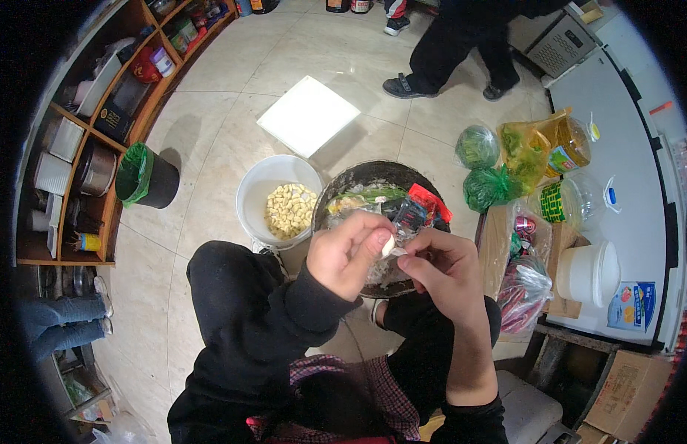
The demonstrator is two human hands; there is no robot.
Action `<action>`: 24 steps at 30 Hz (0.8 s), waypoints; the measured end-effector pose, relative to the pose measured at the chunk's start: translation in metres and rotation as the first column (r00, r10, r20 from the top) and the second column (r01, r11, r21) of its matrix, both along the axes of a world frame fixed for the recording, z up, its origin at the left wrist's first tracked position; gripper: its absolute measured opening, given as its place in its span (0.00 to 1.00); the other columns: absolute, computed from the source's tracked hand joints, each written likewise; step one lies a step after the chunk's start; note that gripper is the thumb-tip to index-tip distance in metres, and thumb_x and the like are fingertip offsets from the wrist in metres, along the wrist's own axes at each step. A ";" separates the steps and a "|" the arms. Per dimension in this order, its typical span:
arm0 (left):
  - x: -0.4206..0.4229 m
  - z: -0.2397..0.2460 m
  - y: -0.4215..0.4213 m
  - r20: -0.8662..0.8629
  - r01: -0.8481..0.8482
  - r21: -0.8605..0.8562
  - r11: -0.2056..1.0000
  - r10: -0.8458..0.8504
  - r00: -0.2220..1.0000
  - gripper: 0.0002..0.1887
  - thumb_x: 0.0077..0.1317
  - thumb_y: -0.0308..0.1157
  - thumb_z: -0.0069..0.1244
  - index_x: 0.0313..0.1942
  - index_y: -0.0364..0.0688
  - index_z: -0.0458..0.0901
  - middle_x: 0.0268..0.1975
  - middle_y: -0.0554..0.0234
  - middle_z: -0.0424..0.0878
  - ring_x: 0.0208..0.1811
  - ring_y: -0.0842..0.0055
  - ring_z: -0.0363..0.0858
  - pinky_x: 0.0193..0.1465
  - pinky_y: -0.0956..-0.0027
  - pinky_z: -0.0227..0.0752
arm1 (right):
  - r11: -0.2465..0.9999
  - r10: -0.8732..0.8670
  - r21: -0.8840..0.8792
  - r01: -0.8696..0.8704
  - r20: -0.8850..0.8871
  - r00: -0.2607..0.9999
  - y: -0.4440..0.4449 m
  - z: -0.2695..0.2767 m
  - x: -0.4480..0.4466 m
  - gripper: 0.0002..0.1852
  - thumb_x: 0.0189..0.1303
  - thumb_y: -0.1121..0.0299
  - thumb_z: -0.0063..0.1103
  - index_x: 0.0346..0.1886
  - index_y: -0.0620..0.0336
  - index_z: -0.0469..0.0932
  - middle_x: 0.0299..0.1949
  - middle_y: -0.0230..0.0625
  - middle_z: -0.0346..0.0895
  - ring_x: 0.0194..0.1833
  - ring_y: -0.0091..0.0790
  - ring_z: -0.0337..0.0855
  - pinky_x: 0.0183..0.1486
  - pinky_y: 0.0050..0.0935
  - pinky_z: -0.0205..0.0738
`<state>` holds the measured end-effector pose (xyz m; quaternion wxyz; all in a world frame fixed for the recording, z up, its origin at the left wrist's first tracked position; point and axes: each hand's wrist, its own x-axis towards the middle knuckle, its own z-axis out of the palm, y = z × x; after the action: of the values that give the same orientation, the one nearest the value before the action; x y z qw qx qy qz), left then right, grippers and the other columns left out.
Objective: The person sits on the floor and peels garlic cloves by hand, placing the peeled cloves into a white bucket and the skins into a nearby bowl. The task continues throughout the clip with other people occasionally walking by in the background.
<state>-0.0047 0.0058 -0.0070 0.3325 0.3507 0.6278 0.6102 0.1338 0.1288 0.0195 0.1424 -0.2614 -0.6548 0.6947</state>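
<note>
Between the thumb and fingers of my left hand (350, 250) is a pale garlic clove (388, 246). My right hand (440, 266) pinches a thin piece of skin (398, 252) at the clove's lower end. Both hands are above a dark round bin (385, 169) that holds plastic film, green stalks, a red packet (430, 203) and other scraps. Left of the bin stands a white bucket (252, 191), its bottom covered with peeled garlic cloves (291, 211). My hands hide part of the bin's contents.
A white square box (309, 116) lies on the tiled floor beyond the bucket. Another person's legs (449, 50) are at the top right. A lined waste bin (160, 180) stands by the wooden shelves (93, 130). Bagged greens (477, 146) and an oil jug (568, 144) are at the right.
</note>
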 end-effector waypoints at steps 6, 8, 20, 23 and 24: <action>-0.001 -0.007 0.004 0.059 -0.065 0.140 0.988 0.057 0.997 0.07 0.73 0.26 0.51 0.46 0.31 0.80 0.36 0.60 0.85 0.36 0.83 0.82 0.39 0.78 0.75 | 0.996 0.090 -0.032 -0.088 0.073 0.993 0.002 0.001 0.003 0.06 0.59 0.80 0.62 0.27 0.64 0.76 0.22 0.25 0.72 0.21 0.16 0.70 0.23 0.18 0.60; 0.000 -0.008 0.004 0.059 -0.093 0.121 0.988 0.086 0.995 0.08 0.73 0.26 0.52 0.46 0.31 0.81 0.37 0.60 0.85 0.36 0.84 0.82 0.39 0.78 0.75 | 0.995 0.100 -0.005 -0.100 0.075 0.992 0.004 0.001 0.003 0.06 0.59 0.79 0.62 0.27 0.64 0.75 0.21 0.25 0.71 0.21 0.16 0.70 0.23 0.19 0.60; 0.003 -0.008 0.002 0.232 -0.170 0.104 0.980 0.142 0.962 0.07 0.70 0.22 0.54 0.47 0.31 0.82 0.38 0.68 0.86 0.29 0.93 0.78 0.29 0.85 0.68 | 0.974 0.077 0.203 -0.099 0.115 0.990 -0.004 -0.001 -0.009 0.11 0.68 0.67 0.63 0.34 0.66 0.78 0.21 0.25 0.71 0.22 0.16 0.69 0.25 0.20 0.62; 0.006 -0.008 0.004 0.259 -0.171 0.118 0.978 0.136 0.956 0.08 0.70 0.22 0.55 0.47 0.30 0.82 0.37 0.67 0.86 0.30 0.93 0.79 0.30 0.85 0.69 | 0.879 0.083 0.457 -0.138 0.138 0.987 -0.003 0.000 -0.009 0.09 0.66 0.70 0.63 0.33 0.66 0.79 0.19 0.32 0.70 0.21 0.21 0.71 0.25 0.25 0.63; 0.007 -0.007 0.004 0.261 -0.153 0.115 0.982 0.119 0.958 0.08 0.70 0.22 0.55 0.48 0.30 0.82 0.38 0.67 0.86 0.31 0.92 0.79 0.31 0.85 0.69 | 0.836 0.086 0.530 -0.143 0.131 0.988 -0.003 0.000 -0.009 0.08 0.65 0.72 0.63 0.33 0.67 0.78 0.18 0.34 0.70 0.20 0.23 0.71 0.24 0.26 0.63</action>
<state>0.0021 0.0099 -0.0142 0.3429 0.2475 0.5606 0.7120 0.1248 0.1259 0.0199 0.1346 -0.2066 -0.8439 0.4766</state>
